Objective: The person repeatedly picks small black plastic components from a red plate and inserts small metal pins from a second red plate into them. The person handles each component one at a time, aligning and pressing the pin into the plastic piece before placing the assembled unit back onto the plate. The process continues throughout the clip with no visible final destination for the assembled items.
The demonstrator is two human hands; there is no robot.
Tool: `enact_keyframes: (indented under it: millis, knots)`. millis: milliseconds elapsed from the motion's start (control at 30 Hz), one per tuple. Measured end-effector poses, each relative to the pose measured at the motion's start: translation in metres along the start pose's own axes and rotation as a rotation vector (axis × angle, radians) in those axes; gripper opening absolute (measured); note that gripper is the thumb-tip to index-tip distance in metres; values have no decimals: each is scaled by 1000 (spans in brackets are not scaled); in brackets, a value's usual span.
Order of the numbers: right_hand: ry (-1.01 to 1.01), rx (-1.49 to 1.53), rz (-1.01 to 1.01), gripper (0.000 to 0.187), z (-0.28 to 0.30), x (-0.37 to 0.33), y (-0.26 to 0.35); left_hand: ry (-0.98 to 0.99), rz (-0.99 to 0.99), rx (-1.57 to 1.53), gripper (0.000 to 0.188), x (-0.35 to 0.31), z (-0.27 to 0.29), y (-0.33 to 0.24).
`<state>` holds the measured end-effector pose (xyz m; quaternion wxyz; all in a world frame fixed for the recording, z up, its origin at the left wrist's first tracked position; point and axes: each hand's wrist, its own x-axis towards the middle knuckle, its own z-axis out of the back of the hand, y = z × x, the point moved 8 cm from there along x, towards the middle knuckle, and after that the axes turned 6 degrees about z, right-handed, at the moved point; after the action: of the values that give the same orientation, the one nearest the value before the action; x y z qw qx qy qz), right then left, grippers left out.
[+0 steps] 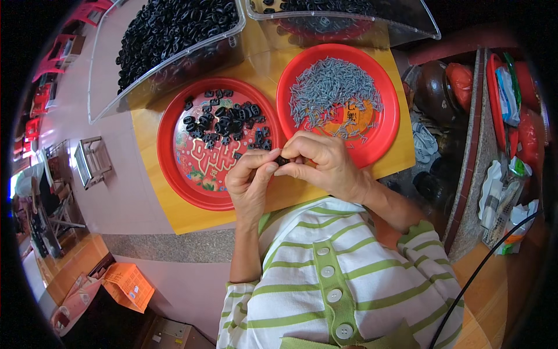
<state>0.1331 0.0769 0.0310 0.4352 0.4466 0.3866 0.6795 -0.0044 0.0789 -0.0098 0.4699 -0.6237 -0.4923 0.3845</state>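
Note:
My left hand (251, 175) and my right hand (326, 164) meet above the near edges of two red trays. Between their fingertips is a small black plastic part (281, 160), mostly covered by the fingers. Both hands are closed in a pinch on it; whether a screw is also between the fingers cannot be seen. Beyond my left hand, the left red tray (168, 168), with a printed floral pattern, holds a heap of small black plastic parts (231, 119). The right red tray (386, 131) carries many loose grey screws (331, 87), piled toward its far side.
Two clear plastic bins stand at the back; the left bin (168, 72) is heaped with black parts, the right bin (349, 23) holds some too. Everything rests on a yellow board (174, 215). A brown jar (433, 87) is at right, and a black cable (485, 259) hangs nearby.

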Motion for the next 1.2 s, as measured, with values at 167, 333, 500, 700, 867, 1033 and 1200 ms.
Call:
enact_keyframes:
  millis: [167, 333, 500, 700, 867, 1033, 1200]
  knots:
    - [2, -25, -17, 18, 6, 13, 2, -84, 57, 28, 22, 8, 0, -6]
    - [-316, -321, 127, 20, 81, 46, 21, -264, 71, 203, 24, 19, 25, -16]
    - [-616, -717, 161, 19, 164, 70, 43, -300, -186, 762, 17, 40, 20, -40]
    - [-631, -720, 208, 26, 172, 70, 33, -164, -259, 1097, 17, 51, -5, -29]
    - [-338, -427, 99, 13, 122, 37, 8, -159, -245, 1198, 16, 54, -7, -22]
    - [109, -417, -145, 6, 61, -11, -26, -134, -215, 1192, 15, 56, -12, -25]
    - [106, -548, -80, 9, 49, -26, -26, -113, -239, 1135, 14, 55, -14, -28]
